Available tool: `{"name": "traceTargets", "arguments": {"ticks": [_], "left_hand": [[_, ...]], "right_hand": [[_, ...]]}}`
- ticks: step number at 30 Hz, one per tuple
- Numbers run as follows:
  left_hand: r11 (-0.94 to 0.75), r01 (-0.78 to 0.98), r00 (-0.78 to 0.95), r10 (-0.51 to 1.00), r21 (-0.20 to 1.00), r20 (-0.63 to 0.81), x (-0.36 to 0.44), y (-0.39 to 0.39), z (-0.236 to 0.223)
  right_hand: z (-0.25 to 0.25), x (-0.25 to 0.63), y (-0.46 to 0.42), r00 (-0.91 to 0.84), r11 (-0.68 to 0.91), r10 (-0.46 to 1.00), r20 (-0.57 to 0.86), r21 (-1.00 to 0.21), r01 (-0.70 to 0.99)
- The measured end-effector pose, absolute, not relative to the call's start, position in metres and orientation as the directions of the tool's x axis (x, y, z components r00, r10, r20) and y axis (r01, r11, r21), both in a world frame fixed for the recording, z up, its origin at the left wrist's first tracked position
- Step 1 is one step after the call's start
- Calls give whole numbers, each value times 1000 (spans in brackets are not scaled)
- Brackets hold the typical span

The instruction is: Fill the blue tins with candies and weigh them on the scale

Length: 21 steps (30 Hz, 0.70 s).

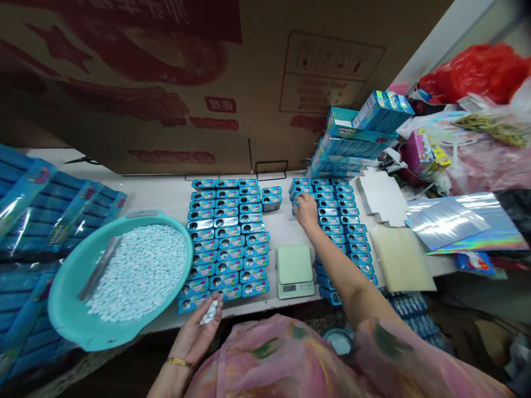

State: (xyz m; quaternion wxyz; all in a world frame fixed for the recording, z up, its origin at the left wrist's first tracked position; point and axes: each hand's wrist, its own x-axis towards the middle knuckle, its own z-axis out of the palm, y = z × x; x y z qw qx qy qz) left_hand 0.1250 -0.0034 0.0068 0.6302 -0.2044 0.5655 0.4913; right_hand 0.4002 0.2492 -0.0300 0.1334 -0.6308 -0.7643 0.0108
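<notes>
My left hand [199, 325] is cupped, palm up, near the table's front edge. It holds a small heap of white candies [209, 313]. Just beyond it stand rows of small blue boxes [227, 254] with openings in their tops; pale candies show in some. At the left, a turquoise basin [66, 309] is filled with similar pale candies [141, 271], with a flat scoop-like piece [99, 268] stuck in them. My right hand [306, 210] reaches to the second block of blue boxes [332, 213], its fingers closed on a box at that block's left side; the fingertips are partly hidden.
Between the blocks lie a pale green kitchen scale [295, 271] and a short stack of boxes [271, 199]. A large cardboard carton [207, 83] walls off the back. Display boxes [352, 138] are piled back right; wrapped blue packs [29, 221] stand left. Cards and sheets [400, 257] lie right.
</notes>
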Motion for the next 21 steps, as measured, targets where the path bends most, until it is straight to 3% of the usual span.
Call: {"name": "traceTargets", "arguments": {"ticks": [7, 13, 17, 21], "left_hand": [[468, -833, -94, 408, 296, -908, 134, 9, 12], [527, -792, -43, 455, 308, -890, 149, 15, 16], [577, -768, 38, 473, 277, -880, 166, 18, 18], [616, -739, 88, 490, 273, -867, 180, 23, 21]], "right_hand": [[-26, 433, 241, -293, 301, 950, 109, -66, 951], [24, 421, 163, -481, 481, 877, -6, 42, 876], [35, 403, 98, -587, 598, 789, -180, 10, 801], [22, 399, 69, -587, 592, 775, -235, -53, 804]]}}
